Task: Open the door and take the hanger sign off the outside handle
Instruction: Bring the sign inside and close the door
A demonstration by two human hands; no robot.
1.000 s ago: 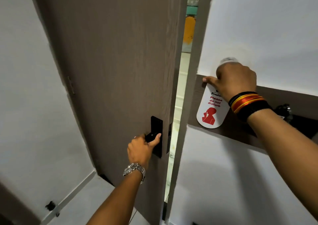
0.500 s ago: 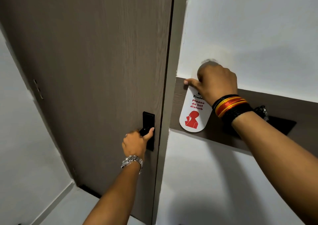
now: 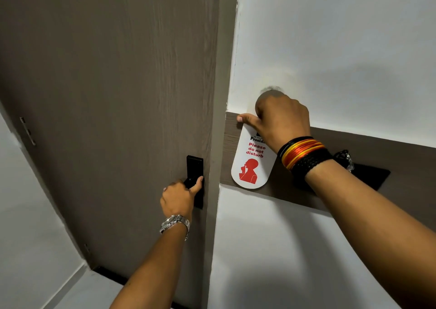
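Note:
The brown wood-grain door (image 3: 113,96) sits flush in its frame, with no gap showing at its right edge. My left hand (image 3: 179,197), with a metal watch on the wrist, is wrapped around the black inside handle (image 3: 195,181). A white hanger sign (image 3: 253,162) with red "Please do not disturb" lettering and a red figure hangs from my right hand (image 3: 280,119), which grips its top. The sign rests against the brown wall band to the right of the door frame. The outside handle is hidden.
A white wall (image 3: 330,37) lies right of the frame, crossed by a brown band (image 3: 401,157) carrying a black panel (image 3: 375,176) and a key ring. Door hinges (image 3: 27,131) sit at the left. Pale floor (image 3: 77,292) shows below.
The door has swung from ajar, with a bright gap at its right edge, to flush in the frame. My left hand stayed on the handle and my right hand kept hold of the sign.

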